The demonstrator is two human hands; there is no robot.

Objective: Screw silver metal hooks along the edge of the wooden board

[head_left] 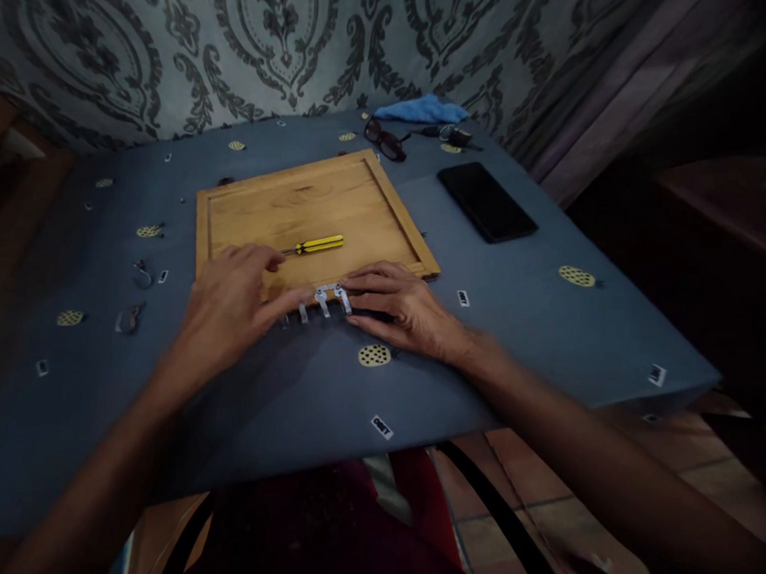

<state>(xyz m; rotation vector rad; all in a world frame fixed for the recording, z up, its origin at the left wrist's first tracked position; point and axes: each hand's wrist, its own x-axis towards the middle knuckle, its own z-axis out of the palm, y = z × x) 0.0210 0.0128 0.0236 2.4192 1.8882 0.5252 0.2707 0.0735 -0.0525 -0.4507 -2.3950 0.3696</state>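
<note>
A wooden framed board (297,195) lies on the blue patterned tablecloth. Along its near edge is a silver metal piece with several hooks (324,299). My left hand (234,298) rests over the board's near left part, thumb and fingers apart, the thumb tip beside the hooks. At the right end of the hooks, my right hand (404,310) has its fingertips on the metal and the board's edge, fingers close together. A yellow and black screwdriver (320,244) lies on the board, its tip near my left fingers.
Loose metal hooks (141,274) and another small metal piece (130,317) lie to the left. A black phone (487,202) is at the right. Glasses (385,139), keys (454,135) and a blue cloth (422,110) lie at the back, before a patterned curtain (277,17).
</note>
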